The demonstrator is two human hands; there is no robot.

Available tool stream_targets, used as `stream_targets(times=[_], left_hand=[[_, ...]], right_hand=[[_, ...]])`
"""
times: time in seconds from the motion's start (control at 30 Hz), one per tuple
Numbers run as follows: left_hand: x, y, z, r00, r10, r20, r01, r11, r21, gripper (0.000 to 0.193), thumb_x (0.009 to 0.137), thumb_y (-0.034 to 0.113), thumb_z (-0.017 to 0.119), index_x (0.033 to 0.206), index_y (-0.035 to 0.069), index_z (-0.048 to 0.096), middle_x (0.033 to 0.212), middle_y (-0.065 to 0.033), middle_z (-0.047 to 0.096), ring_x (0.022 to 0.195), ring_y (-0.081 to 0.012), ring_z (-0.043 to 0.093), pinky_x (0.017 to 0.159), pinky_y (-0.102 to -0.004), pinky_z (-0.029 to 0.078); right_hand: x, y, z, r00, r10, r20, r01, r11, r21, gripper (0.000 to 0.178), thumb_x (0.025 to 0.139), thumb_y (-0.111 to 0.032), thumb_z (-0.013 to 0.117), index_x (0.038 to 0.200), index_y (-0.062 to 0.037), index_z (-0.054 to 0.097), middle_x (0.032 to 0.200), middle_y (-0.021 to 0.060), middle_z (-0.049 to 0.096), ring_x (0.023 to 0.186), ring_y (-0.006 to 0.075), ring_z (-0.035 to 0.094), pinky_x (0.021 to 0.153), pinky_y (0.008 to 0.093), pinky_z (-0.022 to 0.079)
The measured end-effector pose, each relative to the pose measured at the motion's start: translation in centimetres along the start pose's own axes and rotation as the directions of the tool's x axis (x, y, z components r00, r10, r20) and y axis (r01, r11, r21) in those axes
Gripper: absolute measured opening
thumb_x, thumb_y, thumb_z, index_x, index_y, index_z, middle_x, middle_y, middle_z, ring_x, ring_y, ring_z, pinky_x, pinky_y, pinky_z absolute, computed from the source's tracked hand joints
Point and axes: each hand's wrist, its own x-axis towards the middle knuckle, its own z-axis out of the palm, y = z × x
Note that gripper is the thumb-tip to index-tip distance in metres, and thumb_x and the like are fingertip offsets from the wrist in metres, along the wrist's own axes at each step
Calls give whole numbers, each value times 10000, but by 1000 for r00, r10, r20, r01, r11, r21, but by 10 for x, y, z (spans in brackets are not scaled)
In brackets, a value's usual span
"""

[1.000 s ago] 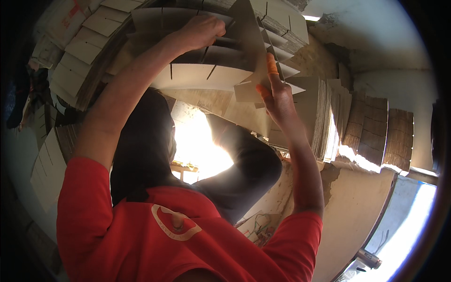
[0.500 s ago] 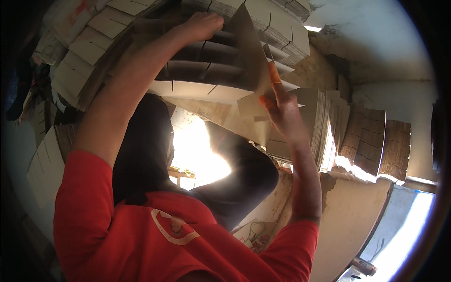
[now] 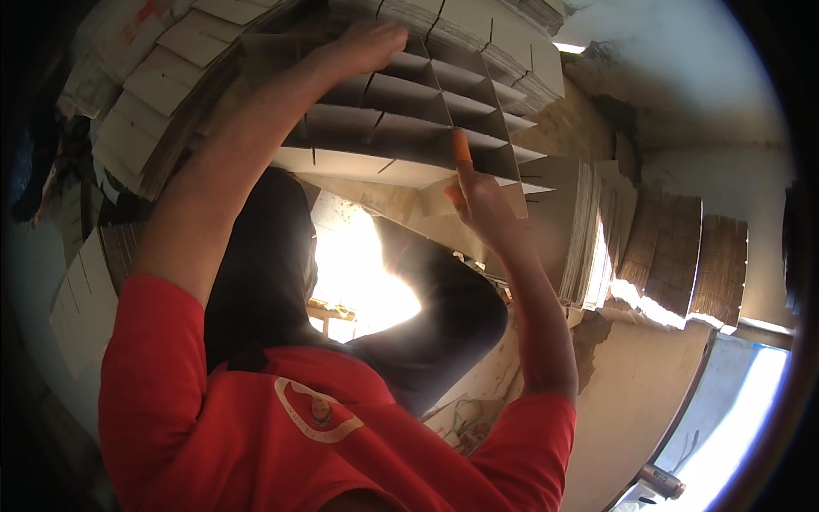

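Our left hand (image 3: 367,44) grips one cardboard divider grid (image 3: 401,128) at upper centre; our right hand (image 3: 478,200), fingers open, touches it.

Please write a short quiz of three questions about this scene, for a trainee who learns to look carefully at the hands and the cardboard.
1. True or false: the left hand rests on the far side of the cardboard divider grid.
2. What covers the raised fingertip of the right hand? A) a blue glove B) an orange finger cover C) nothing
3. Fill in: the person's shirt is ____.

Key: 1 true; 2 B; 3 red.
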Motion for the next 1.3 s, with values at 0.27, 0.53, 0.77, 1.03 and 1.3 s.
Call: stream_targets(times=[0.27, 0.53, 0.77, 1.03, 1.3], left_hand=[[-64, 7, -76, 948, -161, -276, 76, 953, -294, 433, 848, 166, 687, 1248, 45, 574, 1206, -129, 624, 1120, -250, 590, 942, -349, 458], [-159, 81, -107, 850, -408, -334, 269, 881, -390, 400, 796, 87, 728, 1183, 66, 633, 1072, -94, 652, 990, -188, 628, 785, -304, 507], [-176, 77, -70, 891, -300, -341, 143, 897, -417, 357, 784, 63, 730, 1127, 6, 651, 1071, -108, 654, 955, -197, 627, 837, -299, 491], [-172, 82, -52, 870, -141, -473, 4, 960, -279, 404, 687, 146, 786, 1032, -20, 659, 948, -129, 686, 877, -273, 630, 776, -367, 509], [-173, 76, -36, 943, -109, -314, 0, 946, -325, 223, 721, 72, 729, 919, -5, 663, 895, -130, 668, 834, -287, 635, 733, -380, 505]], right_hand=[[-70, 20, -34, 701, -62, -711, -381, 810, -447, 537, 858, -280, 674, 1300, -30, 498, 880, 121, 637, 767, 284, 614, 592, 395, 492], [-156, 87, -14, 660, 358, -661, -742, 453, -495, 533, 765, -365, 715, 1162, -50, 553, 978, 132, 576, 915, 337, 552, 750, 412, 466], [-156, 95, -48, 448, 648, -616, -841, 539, -45, 333, 762, -355, 701, 835, -43, 610, 825, 179, 655, 804, 386, 614, 692, 468, 464], [-141, 75, -61, 372, 561, -740, -799, 599, 53, 282, 842, -335, 648, 833, -56, 691, 747, 189, 645, 671, 360, 593, 601, 435, 438], [-62, -44, -126, 453, 51, -890, -287, 954, -91, 336, 848, -87, 705, 1170, -18, 642, 653, 17, 619, 519, 57, 425, 487, 207, 384]])
